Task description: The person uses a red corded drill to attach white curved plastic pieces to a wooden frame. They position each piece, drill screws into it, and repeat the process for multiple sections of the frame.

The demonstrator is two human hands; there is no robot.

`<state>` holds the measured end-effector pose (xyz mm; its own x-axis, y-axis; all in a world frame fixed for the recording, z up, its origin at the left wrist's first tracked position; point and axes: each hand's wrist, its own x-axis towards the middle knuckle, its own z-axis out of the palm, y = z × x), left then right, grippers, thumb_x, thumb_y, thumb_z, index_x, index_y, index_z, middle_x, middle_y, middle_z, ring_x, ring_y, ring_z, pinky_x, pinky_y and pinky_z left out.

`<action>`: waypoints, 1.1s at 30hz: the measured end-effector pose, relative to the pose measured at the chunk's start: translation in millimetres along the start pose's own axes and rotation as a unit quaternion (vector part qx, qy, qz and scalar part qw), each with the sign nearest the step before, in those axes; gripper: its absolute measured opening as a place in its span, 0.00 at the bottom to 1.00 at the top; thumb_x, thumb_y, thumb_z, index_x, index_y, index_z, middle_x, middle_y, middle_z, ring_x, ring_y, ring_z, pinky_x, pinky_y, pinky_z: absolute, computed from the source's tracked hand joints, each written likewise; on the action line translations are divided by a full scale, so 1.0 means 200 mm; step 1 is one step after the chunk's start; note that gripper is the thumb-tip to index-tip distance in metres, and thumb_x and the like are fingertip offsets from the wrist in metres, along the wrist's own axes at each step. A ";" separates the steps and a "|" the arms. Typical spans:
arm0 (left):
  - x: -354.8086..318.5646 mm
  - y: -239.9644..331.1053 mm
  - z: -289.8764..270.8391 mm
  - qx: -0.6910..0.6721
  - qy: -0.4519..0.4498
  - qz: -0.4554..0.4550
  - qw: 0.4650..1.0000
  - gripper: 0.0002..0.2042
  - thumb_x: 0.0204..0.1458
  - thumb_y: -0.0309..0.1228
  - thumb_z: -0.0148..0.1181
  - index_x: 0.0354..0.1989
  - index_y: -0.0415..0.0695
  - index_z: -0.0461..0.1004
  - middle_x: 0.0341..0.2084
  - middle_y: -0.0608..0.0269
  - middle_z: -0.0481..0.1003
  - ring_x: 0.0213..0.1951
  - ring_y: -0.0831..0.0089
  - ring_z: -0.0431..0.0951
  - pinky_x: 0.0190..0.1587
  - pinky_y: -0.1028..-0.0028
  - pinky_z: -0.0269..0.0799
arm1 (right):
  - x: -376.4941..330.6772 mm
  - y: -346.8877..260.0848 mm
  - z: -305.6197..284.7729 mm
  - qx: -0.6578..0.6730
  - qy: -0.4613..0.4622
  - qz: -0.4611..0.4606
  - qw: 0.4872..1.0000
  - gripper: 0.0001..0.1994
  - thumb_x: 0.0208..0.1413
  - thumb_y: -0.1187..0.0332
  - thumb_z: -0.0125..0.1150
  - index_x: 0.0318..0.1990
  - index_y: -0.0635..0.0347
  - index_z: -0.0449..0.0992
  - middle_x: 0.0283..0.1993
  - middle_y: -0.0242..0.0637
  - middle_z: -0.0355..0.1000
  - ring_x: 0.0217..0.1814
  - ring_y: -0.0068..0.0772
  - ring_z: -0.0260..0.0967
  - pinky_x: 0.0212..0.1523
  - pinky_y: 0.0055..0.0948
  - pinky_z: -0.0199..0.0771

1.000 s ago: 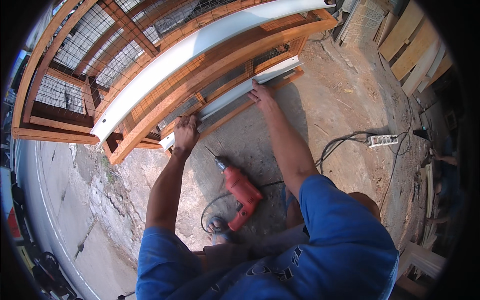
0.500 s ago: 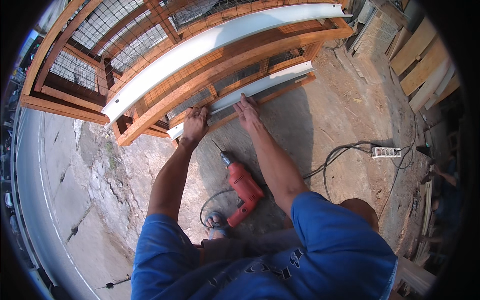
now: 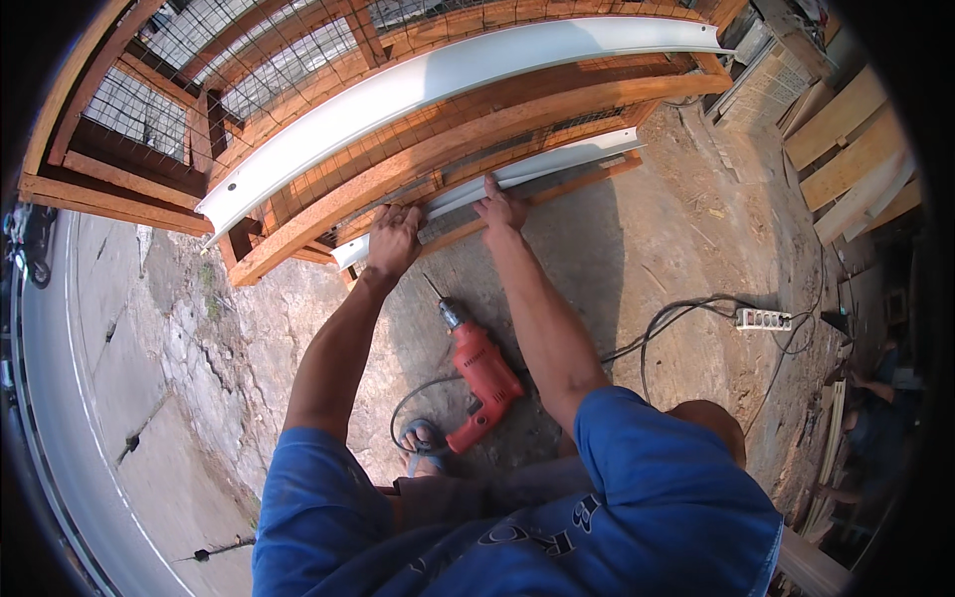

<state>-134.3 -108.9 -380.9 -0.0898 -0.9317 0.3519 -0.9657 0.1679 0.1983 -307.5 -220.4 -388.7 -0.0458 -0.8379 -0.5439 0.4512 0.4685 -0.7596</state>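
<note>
A wooden cage frame (image 3: 298, 239) with wire mesh stands in front of me, with two long white gutter-like troughs along its near side. My left hand (image 3: 396, 239) curls its fingers over the lower white trough (image 3: 572, 159) near that trough's left end. Further right along the same trough, my right hand (image 3: 500, 211) grips its near edge, one finger stretched up across it. Higher up, the wider upper white trough (image 3: 398, 99) runs the length of the frame, touched by neither hand. What lies under my fingertips is hidden.
A red power drill (image 3: 479, 373) with a long bit lies on the ground between my forearms, beside my sandalled foot (image 3: 425, 443). To the right are a white power strip (image 3: 764, 319) with black cables and wooden boards (image 3: 846, 149). A road (image 3: 60, 398) runs at left.
My right hand's fingers have bent in closer around the lower trough. The left hand stays at about the same spot on it. The view has shifted slightly.
</note>
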 end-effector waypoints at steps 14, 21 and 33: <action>-0.02 0.00 -0.01 0.020 0.047 0.048 0.998 0.09 0.49 0.26 0.60 0.39 0.45 0.73 0.33 0.59 0.79 0.41 0.61 0.77 0.47 0.63 0.66 | -0.20 0.36 0.06 0.082 -0.184 0.020 0.979 0.17 0.63 0.75 0.62 0.58 0.62 0.69 0.52 0.40 0.72 0.52 0.35 0.74 0.53 0.38 0.82; -0.19 0.07 -0.07 0.016 0.126 -0.049 0.991 0.14 0.55 0.31 0.63 0.49 0.45 0.73 0.53 0.59 0.77 0.49 0.60 0.76 0.54 0.61 0.63 | -0.22 0.33 0.09 0.001 -0.165 -0.005 0.986 0.16 0.63 0.71 0.64 0.56 0.64 0.71 0.53 0.41 0.72 0.50 0.37 0.76 0.54 0.40 0.81; -0.43 0.14 0.11 -0.611 0.385 -0.472 0.506 0.27 0.59 0.34 0.67 0.60 0.35 0.61 0.46 0.48 0.76 0.44 0.61 0.81 0.48 0.60 0.80 | -0.20 0.34 0.15 -0.004 -0.098 -0.003 0.995 0.19 0.57 0.72 0.70 0.50 0.73 0.70 0.49 0.51 0.73 0.49 0.49 0.77 0.51 0.46 0.85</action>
<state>-158.7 -32.3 -426.3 0.8466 -0.4597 -0.2682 0.4235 0.2768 0.8626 -248.6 -163.8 -409.2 0.1265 -0.8791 -0.4596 0.4440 0.4645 -0.7663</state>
